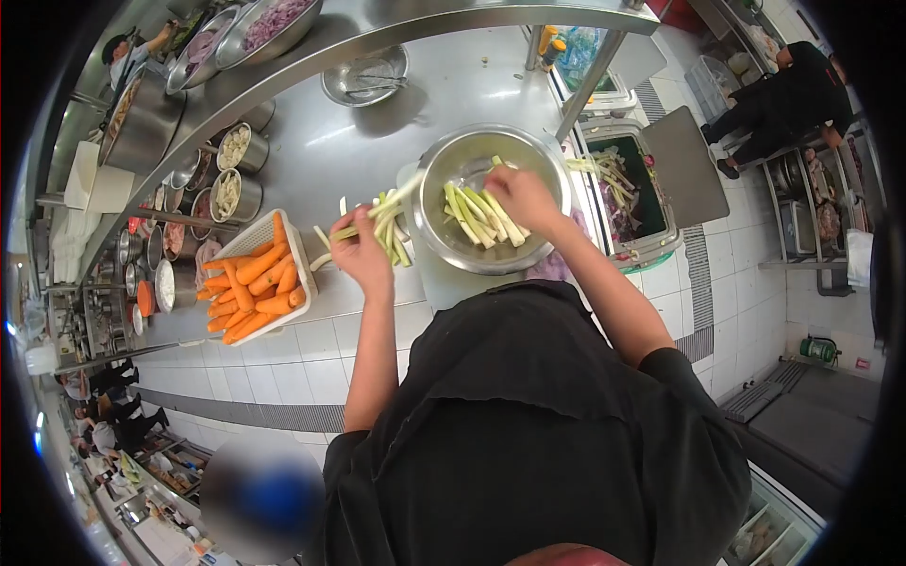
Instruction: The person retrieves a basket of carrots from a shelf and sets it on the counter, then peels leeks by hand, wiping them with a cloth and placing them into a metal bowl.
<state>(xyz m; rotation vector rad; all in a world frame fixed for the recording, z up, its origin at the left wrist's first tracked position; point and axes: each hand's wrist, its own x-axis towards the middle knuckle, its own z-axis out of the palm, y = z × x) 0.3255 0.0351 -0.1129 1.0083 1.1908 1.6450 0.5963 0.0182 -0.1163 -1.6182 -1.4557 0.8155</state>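
A large steel bowl (429, 231) stands at the counter's edge in front of me. Cut scallion stalks (477, 219), pale green and white, lie in it. My right hand (525, 198) is over the bowl's right side, its fingers closed around a scallion stalk whose pale end shows above them. Left of the bowl, my left hand (365, 250) grips a long scallion stalk (401, 195) that slants up to the bowl's rim. More loose stalks (396, 247) lie on the counter beside that hand. Under the bowl is a pale board (444, 288), partly covered.
A white basket of carrots (255, 283) sits left of my left hand. A smaller steel bowl (366, 75) stands farther back. An overhead shelf rail (377, 28) crosses above the counter. On the right is a bin of trimmings (628, 189); another person (793, 99) stands beyond.
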